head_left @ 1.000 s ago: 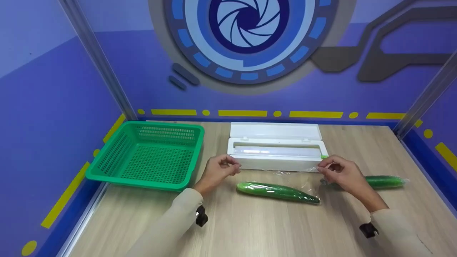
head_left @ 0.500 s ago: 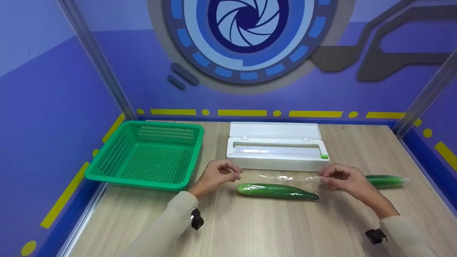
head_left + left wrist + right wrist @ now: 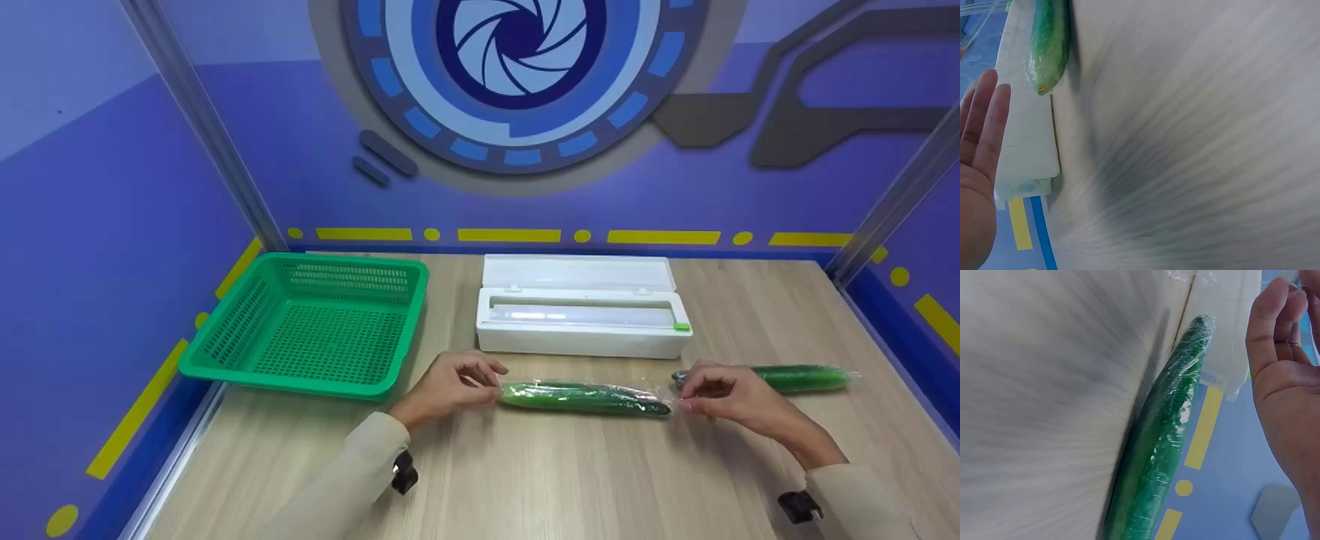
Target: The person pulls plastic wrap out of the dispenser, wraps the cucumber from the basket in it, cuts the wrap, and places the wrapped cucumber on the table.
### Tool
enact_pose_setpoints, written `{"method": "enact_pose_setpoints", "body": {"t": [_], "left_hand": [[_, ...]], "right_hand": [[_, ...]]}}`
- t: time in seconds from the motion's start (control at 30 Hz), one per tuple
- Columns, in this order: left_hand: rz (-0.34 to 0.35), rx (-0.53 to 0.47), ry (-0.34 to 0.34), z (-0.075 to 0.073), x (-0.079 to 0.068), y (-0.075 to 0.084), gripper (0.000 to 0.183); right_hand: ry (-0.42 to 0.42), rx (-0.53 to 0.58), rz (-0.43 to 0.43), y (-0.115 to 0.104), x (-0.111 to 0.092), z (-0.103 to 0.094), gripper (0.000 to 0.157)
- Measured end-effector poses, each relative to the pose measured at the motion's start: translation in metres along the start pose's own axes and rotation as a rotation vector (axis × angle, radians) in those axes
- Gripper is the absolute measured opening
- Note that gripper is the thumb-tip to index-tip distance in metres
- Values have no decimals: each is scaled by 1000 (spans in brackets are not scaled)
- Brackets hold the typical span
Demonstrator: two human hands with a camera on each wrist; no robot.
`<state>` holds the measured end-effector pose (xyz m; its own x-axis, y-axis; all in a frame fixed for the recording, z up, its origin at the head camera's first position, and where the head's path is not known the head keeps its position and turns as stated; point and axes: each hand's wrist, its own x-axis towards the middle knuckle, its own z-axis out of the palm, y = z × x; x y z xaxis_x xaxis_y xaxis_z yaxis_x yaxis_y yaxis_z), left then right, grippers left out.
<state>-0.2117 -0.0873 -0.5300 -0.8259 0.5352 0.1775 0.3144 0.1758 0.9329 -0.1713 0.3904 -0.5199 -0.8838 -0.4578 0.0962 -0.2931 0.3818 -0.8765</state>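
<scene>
A cucumber [image 3: 585,399] lies lengthwise on the table, with clear cling film [image 3: 634,391] over it. My left hand [image 3: 454,382] is at its pale end, thumb and forefinger pinching the film's edge. At the dark end, my right hand [image 3: 739,397] pinches the film's other corner, thumb against fingertips. In the left wrist view, part of the left hand [image 3: 979,146] shows beside the cucumber's tip [image 3: 1050,50]; the pinch itself is out of sight. A second cucumber [image 3: 1157,444], wrapped in film, lies beyond the right hand, partly hidden by it in the head view.
A white cling film dispenser [image 3: 585,343] stands behind the cucumber, lid raised, its film roll visible and a green slider [image 3: 681,327] at the right end. At the left is a green plastic basket [image 3: 300,384]. Blue-purple walls border the wooden table [image 3: 525,480].
Both hands have come from the dispenser's front edge toward the person and down, bringing the film over the cucumber. The film has come away from the dispenser; the cucumber has straightened slightly.
</scene>
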Motion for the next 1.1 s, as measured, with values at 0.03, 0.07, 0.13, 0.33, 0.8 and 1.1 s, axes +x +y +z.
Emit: {"method": "enact_pose_setpoints", "body": {"t": [0.03,0.07,0.13,0.33,0.8,1.1], "left_hand": [[14,0,-7,0,0,-1,6],[27,-1,-15,0,-1,-2,5],[46,8,-36,0,-2,-4,5],[61,58,-92,1,-6,-11,8],[66,384,-93,11,-14,-18,11],[187,634,-10,16,-12,-28,9]], "right_hand": [[-4,-6,-4,1,-1,1,6],[-7,-11,-8,2,-2,1,6],[-18,-10,-23,4,-3,3,7],[-45,-19,-41,8,-7,6,10],[3,-177,-122,22,-9,23,19],[-6,-299,-18,24,-5,30,15]]}}
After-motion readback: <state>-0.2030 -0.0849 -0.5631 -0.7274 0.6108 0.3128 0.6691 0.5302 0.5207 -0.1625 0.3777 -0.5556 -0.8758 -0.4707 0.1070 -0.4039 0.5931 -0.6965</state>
